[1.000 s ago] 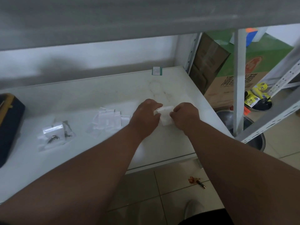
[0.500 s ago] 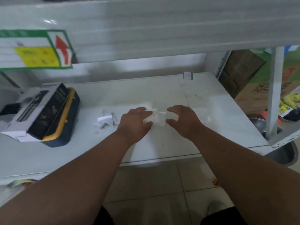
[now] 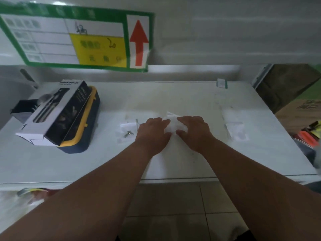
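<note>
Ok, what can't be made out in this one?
Head view only.
1. Clear bags: how many and what's inside; left hand and right hand cover them.
2. Grip: pinching or pressing, unclear.
3. Green sign: text blurred.
4. Clutter at right edge: cut off.

The box (image 3: 57,110) reads "SPRAY BOTTLE" and "1"; the sign (image 3: 78,37) shows "20" and an arrow.

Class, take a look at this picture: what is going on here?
A person works at a white table. The left hand and the right hand together hold a bunch of small clear bags in its middle. A bag with metal parts lies just left of them, more clear bags to the right, and a spray bottle box rests on a blue and yellow case.
</note>
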